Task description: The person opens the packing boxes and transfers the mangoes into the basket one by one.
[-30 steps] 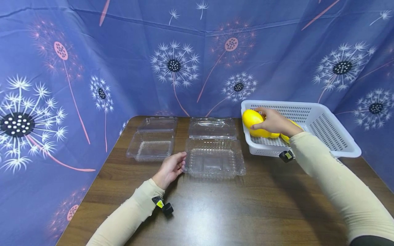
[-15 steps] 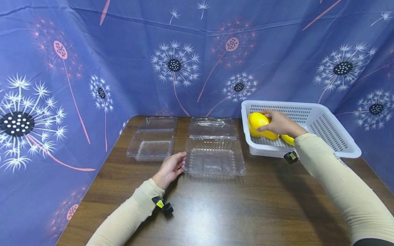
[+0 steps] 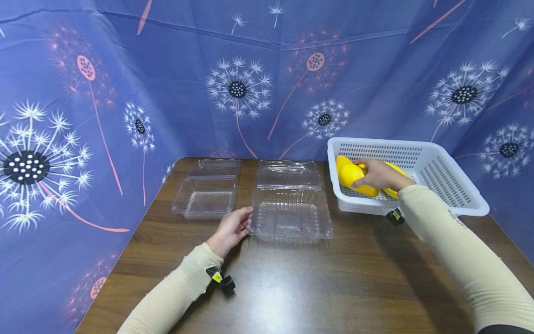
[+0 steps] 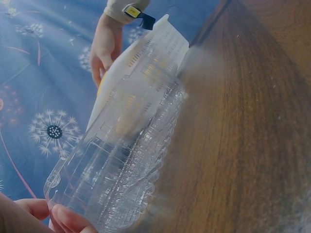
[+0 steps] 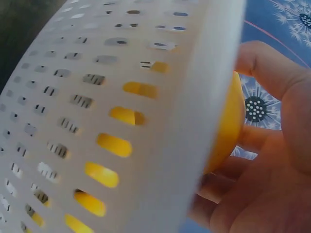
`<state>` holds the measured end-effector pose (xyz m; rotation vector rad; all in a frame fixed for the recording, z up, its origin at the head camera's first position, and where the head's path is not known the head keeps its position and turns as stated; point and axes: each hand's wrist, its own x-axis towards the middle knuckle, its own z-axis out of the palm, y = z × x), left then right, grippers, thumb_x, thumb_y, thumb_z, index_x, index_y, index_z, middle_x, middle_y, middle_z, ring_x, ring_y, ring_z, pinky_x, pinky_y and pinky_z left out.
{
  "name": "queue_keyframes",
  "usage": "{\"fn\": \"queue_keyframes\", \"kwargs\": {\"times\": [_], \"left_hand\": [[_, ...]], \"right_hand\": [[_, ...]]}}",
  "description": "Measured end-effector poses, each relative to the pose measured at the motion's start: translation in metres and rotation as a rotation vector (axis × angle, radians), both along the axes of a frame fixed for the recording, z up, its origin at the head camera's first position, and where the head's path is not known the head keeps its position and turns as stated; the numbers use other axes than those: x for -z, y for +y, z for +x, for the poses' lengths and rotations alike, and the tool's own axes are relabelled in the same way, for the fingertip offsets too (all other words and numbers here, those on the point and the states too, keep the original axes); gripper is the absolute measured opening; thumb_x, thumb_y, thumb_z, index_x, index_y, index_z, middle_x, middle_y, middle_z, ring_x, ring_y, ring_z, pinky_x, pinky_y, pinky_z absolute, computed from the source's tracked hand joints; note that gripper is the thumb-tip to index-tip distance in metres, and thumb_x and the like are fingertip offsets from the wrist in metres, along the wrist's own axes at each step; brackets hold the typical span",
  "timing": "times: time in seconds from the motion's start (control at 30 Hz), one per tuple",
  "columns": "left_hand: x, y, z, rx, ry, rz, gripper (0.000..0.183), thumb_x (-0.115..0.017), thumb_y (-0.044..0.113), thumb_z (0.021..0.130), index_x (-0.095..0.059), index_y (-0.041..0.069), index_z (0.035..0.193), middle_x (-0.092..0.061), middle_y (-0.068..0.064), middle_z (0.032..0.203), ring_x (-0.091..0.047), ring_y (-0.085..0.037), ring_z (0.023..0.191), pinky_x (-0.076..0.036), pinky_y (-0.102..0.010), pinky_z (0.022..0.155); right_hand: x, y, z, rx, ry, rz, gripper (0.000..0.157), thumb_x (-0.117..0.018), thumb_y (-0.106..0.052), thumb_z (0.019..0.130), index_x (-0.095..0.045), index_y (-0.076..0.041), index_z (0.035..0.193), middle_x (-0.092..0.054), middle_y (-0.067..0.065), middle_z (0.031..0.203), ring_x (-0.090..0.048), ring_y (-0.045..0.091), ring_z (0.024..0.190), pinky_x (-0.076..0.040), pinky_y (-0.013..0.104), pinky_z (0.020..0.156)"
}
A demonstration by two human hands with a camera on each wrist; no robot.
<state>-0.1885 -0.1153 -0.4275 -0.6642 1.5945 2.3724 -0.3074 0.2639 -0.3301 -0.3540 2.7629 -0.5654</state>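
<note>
My left hand point(image 3: 231, 230) pinches the left rim of an open clear plastic clamshell container point(image 3: 290, 215); in the left wrist view, thumb and finger meet at the corner of that rim. Inside a white slotted basket point(image 3: 479, 204), my right hand point(image 3: 378, 175) grips a smooth, rounded yellow fruit point(image 3: 349, 175), its kind not certain. The right wrist view has the basket wall point(image 5: 121, 97) hiding much of the fruit, with thumb and fingers around its visible side. More yellow fruit point(image 3: 395, 170) lies behind and beside the hand, partly covered by it.
A second open clear clamshell container point(image 3: 208, 197) stands left of the first. Everything rests on a brown wooden table point(image 3: 317, 283). A blue dandelion-print cloth point(image 3: 179, 83) hangs along the back and sides.
My right hand has come down and slightly to the right with the yellow fruit, deeper into the basket. The left hand has stayed at the container's rim.
</note>
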Motion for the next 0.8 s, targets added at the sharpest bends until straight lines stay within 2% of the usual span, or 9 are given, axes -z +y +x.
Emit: {"fn": "queue_keyframes", "kwargs": {"times": [0.13, 0.4, 0.6, 0.8], "left_hand": [[0.000, 0.000, 0.001, 0.000, 0.001, -0.002, 0.008, -0.061, 0.011, 0.092, -0.061, 0.013, 0.084, -0.058, 0.009, 0.070, -0.048, -0.003, 0.060, -0.042, -0.015, 0.056], [-0.001, 0.001, 0.001, -0.007, -0.004, -0.005, 0.007, -0.061, 0.011, 0.092, -0.062, 0.013, 0.084, -0.058, 0.008, 0.070, -0.048, -0.004, 0.060, -0.043, -0.015, 0.056], [0.000, 0.001, 0.001, -0.008, -0.002, -0.008, 0.008, -0.061, 0.011, 0.092, -0.062, 0.013, 0.084, -0.057, 0.008, 0.070, -0.048, -0.004, 0.061, -0.042, -0.015, 0.056], [0.000, 0.001, 0.002, -0.009, 0.002, -0.005, 0.008, -0.061, 0.011, 0.092, -0.062, 0.013, 0.084, -0.057, 0.008, 0.070, -0.048, -0.004, 0.060, -0.042, -0.015, 0.055]], "right_hand": [[0.007, 0.000, -0.001, -0.011, -0.014, 0.028, 0.086, -0.077, -0.031, 0.080, -0.033, 0.005, 0.145, -0.046, 0.034, 0.137, -0.050, 0.045, 0.115, -0.045, 0.060, 0.095], [0.015, 0.001, -0.004, -0.065, 0.013, 0.057, 0.081, -0.079, -0.029, 0.077, -0.042, 0.004, 0.140, -0.051, 0.033, 0.132, -0.053, 0.043, 0.110, -0.046, 0.059, 0.092], [0.018, 0.001, -0.004, -0.073, 0.004, 0.088, 0.079, -0.079, -0.028, 0.076, -0.045, 0.002, 0.141, -0.040, 0.034, 0.144, -0.047, 0.046, 0.118, -0.038, 0.065, 0.099], [0.024, 0.000, -0.005, -0.067, 0.000, 0.113, 0.074, -0.077, -0.025, 0.076, -0.048, 0.001, 0.139, -0.051, 0.031, 0.135, -0.049, 0.040, 0.107, -0.041, 0.056, 0.090]]}}
